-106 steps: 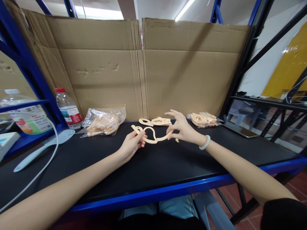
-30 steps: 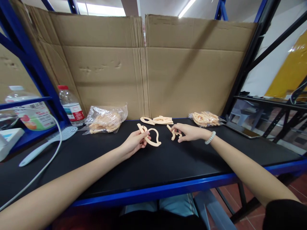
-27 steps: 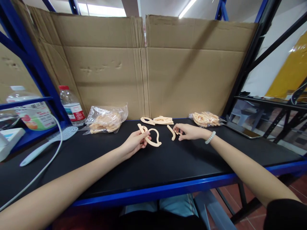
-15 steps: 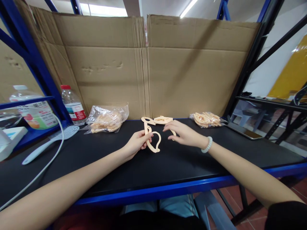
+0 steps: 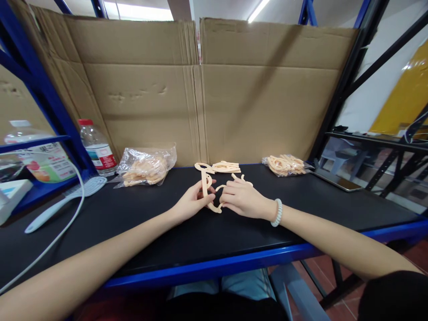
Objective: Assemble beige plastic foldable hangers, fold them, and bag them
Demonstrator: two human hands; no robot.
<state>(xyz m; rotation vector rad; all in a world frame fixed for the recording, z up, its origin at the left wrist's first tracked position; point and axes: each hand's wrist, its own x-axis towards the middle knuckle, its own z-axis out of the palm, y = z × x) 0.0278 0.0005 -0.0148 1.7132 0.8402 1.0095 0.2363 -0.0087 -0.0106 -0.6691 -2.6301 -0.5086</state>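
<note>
My left hand point(image 5: 192, 203) pinches a peach plastic hanger piece point(image 5: 206, 187), holding it upright above the black shelf top point(image 5: 207, 232). My right hand point(image 5: 241, 199) has closed on the same piece from the right, fingers curled round its looped lower part. A small loose peach part point(image 5: 241, 179) lies just behind my right hand. A short stack of similar peach pieces point(image 5: 222, 167) sits further back by the cardboard.
Two clear bags of peach parts lie at the back: a left bag point(image 5: 144, 168) and a right bag point(image 5: 284, 164). A water bottle point(image 5: 95, 147), a white brush point(image 5: 63, 203) and a cable point(image 5: 67, 223) are on the left. Cardboard point(image 5: 207, 89) walls the back.
My right hand left the small part on the shelf and moved left onto the hanger piece. My left hand turned that piece from lying flat to upright.
</note>
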